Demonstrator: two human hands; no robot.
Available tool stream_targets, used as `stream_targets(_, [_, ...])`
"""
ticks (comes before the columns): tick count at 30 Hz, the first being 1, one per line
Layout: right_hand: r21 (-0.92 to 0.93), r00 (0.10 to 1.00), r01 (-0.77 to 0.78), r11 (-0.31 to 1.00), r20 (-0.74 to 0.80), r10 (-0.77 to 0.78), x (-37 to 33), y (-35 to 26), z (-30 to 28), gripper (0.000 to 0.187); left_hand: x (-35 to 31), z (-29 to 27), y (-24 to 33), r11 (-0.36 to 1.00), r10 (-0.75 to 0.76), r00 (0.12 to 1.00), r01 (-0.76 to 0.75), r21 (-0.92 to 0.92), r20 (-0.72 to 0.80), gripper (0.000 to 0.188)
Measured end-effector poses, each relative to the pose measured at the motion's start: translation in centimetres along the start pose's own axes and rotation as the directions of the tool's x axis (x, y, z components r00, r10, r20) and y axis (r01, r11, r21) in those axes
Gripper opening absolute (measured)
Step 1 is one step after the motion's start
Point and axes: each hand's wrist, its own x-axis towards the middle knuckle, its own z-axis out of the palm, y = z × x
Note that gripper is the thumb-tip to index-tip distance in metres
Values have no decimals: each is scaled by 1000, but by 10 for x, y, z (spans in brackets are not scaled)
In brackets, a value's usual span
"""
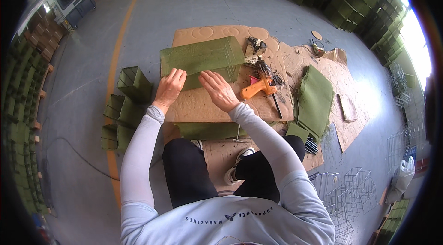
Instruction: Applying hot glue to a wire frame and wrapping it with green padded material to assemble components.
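A green fabric sheet (pixel 198 55) lies over a thin wire frame (pixel 227 55) on the cardboard-topped work surface in front of me. At its near left edge, my left hand (pixel 170 89) has its fingers bent and closed on the fabric; the thumb is hidden. My right hand (pixel 218 90) rests on the near edge further right, palm down, with its fingers stretched out over the fabric. Beside the right hand lies an orange glue gun (pixel 254 89) with a black stick (pixel 277 105) next to it. Neither hand touches the gun.
Open green fabric boxes (pixel 134 83) stand left of the cardboard (pixel 198 112). To the right are stacked green sheets (pixel 316 99), black sticks (pixel 311 146) and a folded cloth (pixel 347 107). Wire frames (pixel 350 194) lie at lower right. Black-smeared scraps (pixel 256 46) sit behind the gun.
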Motion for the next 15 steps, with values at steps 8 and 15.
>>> stream_targets(8, [-27,976,-213,977,27,214,16,0,23,41,-3,-11,-4,997,10,1000,-11,-78,-23,23])
stream_targets(15, [-86,959,-258,962,102,266,12,1,34,36,-14,0,-2,996,69,998,-70,-53,-11,21])
